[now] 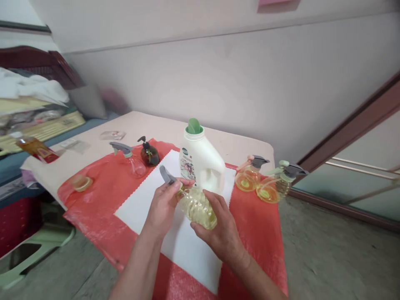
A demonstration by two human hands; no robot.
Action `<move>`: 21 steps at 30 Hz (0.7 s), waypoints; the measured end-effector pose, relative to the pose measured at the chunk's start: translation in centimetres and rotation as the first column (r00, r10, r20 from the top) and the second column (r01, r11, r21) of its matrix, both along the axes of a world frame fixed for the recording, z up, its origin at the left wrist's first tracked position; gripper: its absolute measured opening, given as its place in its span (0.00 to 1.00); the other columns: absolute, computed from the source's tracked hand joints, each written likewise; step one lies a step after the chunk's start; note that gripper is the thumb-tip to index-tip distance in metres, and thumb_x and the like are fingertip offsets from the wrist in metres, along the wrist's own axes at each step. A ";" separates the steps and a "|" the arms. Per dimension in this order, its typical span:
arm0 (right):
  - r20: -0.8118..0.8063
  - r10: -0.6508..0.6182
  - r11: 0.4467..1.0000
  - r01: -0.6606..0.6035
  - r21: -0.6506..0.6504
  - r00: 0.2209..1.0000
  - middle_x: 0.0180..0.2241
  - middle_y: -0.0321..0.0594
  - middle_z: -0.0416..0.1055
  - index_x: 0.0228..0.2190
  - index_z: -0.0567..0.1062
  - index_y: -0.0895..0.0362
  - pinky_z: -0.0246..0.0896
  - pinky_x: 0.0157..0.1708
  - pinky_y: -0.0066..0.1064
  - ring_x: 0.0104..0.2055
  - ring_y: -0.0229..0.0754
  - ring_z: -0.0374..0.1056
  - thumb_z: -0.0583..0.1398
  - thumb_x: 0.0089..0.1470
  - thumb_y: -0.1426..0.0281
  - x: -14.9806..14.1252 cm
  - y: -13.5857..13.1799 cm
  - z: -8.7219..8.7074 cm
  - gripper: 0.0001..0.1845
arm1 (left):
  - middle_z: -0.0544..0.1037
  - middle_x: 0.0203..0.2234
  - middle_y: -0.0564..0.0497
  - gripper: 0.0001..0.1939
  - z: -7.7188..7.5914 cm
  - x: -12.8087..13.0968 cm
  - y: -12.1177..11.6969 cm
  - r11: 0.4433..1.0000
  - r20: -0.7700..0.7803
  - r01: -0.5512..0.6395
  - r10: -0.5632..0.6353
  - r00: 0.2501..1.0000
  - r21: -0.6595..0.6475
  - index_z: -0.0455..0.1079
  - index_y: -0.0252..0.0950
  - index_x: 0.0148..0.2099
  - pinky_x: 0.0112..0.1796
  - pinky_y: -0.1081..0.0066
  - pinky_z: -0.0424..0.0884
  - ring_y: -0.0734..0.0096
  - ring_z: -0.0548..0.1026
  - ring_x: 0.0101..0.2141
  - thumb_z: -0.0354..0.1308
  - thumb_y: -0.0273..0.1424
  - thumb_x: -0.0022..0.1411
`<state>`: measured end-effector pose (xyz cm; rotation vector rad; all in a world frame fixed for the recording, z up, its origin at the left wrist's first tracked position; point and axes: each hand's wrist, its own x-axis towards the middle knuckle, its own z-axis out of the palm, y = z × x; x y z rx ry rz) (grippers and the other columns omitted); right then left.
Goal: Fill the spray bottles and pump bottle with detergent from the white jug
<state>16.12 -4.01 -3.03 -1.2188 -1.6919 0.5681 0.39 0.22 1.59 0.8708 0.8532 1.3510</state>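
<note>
Right hand (225,227): wrapped widely around the ribbed body of the clear trigger spray bottle, towards its base; the weight is best borne here, with light, even pressure so that the thin wall is not squeezed.

Left hand (161,208): closed narrowly around the neck, just below the grey trigger head (168,176); any turning force is best applied at the collar, not at the lever. Whether the collar is fully seated cannot be told, as it is partly covered by fingers.

Clear trigger spray bottle (196,207): held between both hands, tilted, with its base towards the right palm; yellowish liquid seems to be inside, so a more upright angle would be safer against leaks.

White sheet (187,254): spread beneath both hands; drips would best be caught over it.

Red plastic covering (253,229): laid under the sheet, extending beyond both hands to either side.

White jug (203,158): stood upright just beyond the hands, its threaded mouth uncapped around a green spout (194,126); elbow room is advisable here.

Peach-trigger bottle (246,179) and green-trigger bottle (269,192): placed ahead and to the right of the right hand, side by side.

Pink-tinted spray bottle (136,166) and dark pump bottle (150,155): set ahead and to the left of the left hand.
</note>
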 end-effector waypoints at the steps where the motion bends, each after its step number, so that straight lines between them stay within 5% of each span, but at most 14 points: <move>1: -0.022 -0.003 1.000 0.003 -0.002 1.000 0.53 0.44 0.63 0.57 0.60 0.48 0.59 0.55 0.44 0.56 0.50 0.61 0.65 0.42 0.72 0.0 0.0 0.1 0.40 | 0.80 0.40 0.41 0.12 0.0 0.1 0.0 1.000 0.017 0.000 0.001 1.000 -0.010 0.78 0.33 0.38 0.45 0.63 0.68 0.55 0.75 0.44 0.61 0.37 0.58; 5: -0.309 0.002 0.960 -0.089 -0.267 0.951 0.49 0.42 0.68 0.54 0.62 0.49 0.62 0.49 0.43 0.50 0.50 0.66 0.69 0.39 0.65 0.1 -0.2 0.6 0.41 | 0.80 0.40 0.41 0.12 0.2 0.4 -0.1 0.998 0.069 -0.008 0.011 0.998 -0.056 0.77 0.33 0.37 0.44 0.62 0.69 0.54 0.76 0.44 0.63 0.37 0.55; 7: -0.577 -0.005 0.866 -0.285 -0.411 0.817 0.42 0.39 0.71 0.51 0.64 0.50 0.64 0.43 0.40 0.43 0.47 0.69 0.69 0.39 0.60 0.0 -0.3 0.9 0.38 | 0.80 0.39 0.41 0.12 0.4 0.6 -0.2 0.996 0.110 -0.014 0.024 0.994 -0.093 0.76 0.34 0.35 0.42 0.62 0.69 0.54 0.76 0.42 0.63 0.38 0.54; 10: -0.853 -0.003 0.711 -0.599 -0.369 0.522 0.37 0.39 0.72 0.44 0.68 0.53 0.63 0.38 0.36 0.37 0.44 0.70 0.64 0.47 0.54 -0.5 -0.7 1.1 0.25 | 0.80 0.37 0.41 0.12 0.6 1.0 -0.5 0.991 0.143 -0.016 0.036 0.989 -0.136 0.74 0.34 0.32 0.40 0.62 0.71 0.56 0.77 0.39 0.62 0.39 0.55; 13: -0.915 -0.040 0.661 -0.676 -0.325 0.401 0.38 0.41 0.72 0.39 0.70 0.55 0.61 0.38 0.34 0.37 0.42 0.69 0.59 0.54 0.54 -1.3 -0.9 0.9 0.19 | 0.80 0.32 0.43 0.12 0.4 1.5 -0.6 0.981 0.119 -0.085 0.107 0.987 -0.175 0.71 0.35 0.30 0.35 0.63 0.72 0.58 0.78 0.35 0.61 0.39 0.55; 16: -0.903 -0.071 0.703 -0.620 -0.347 0.424 0.41 0.41 0.72 0.42 0.69 0.54 0.62 0.38 0.34 0.39 0.42 0.69 0.55 0.57 0.50 -1.8 -1.2 0.5 0.22 | 0.79 0.28 0.47 0.12 0.1 1.6 -0.2 0.955 0.074 -0.238 0.254 0.964 -0.176 0.69 0.35 0.29 0.35 0.65 0.72 0.61 0.78 0.32 0.61 0.39 0.53; 21: -0.677 -0.041 0.862 -0.317 -0.396 0.735 0.49 0.39 0.68 0.52 0.60 0.46 0.64 0.46 0.38 0.46 0.45 0.68 0.73 0.34 0.62 -2.5 -1.7 0.3 0.45 | 0.79 0.26 0.48 0.12 0.0 0.7 0.5 0.894 0.068 -0.422 0.435 0.898 -0.149 0.69 0.35 0.31 0.39 0.65 0.72 0.62 0.78 0.33 0.62 0.39 0.53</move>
